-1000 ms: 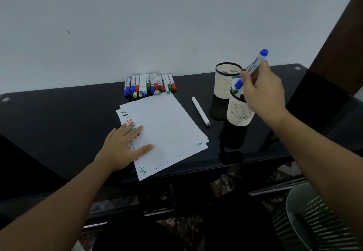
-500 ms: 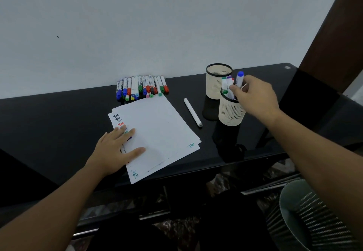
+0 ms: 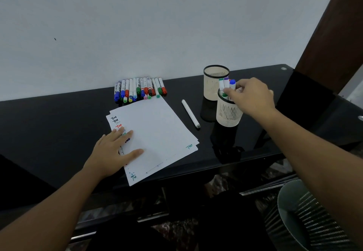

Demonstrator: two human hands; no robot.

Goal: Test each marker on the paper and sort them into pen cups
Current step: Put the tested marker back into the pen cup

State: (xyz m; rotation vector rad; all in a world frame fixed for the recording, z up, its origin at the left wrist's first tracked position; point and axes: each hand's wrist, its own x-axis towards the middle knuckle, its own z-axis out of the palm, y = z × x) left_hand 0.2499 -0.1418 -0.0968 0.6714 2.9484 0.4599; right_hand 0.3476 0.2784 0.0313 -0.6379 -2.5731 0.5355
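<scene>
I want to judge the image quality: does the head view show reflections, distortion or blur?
Head view: the glossy black table mirrors both pen cups as dark reflections; the wide-angle lens bows the table's far edge; light is soft and even; the handwriting on the paper looks slightly soft; the space under the table is dim.

Both forearms are showing bare from the frame edges to the wrists; no sleeve is covering either one. The left hand (image 3: pixel 114 152) and the right hand (image 3: pixel 252 98) are wearing no gloves. Neither wrist is carrying a watch or band.
</scene>
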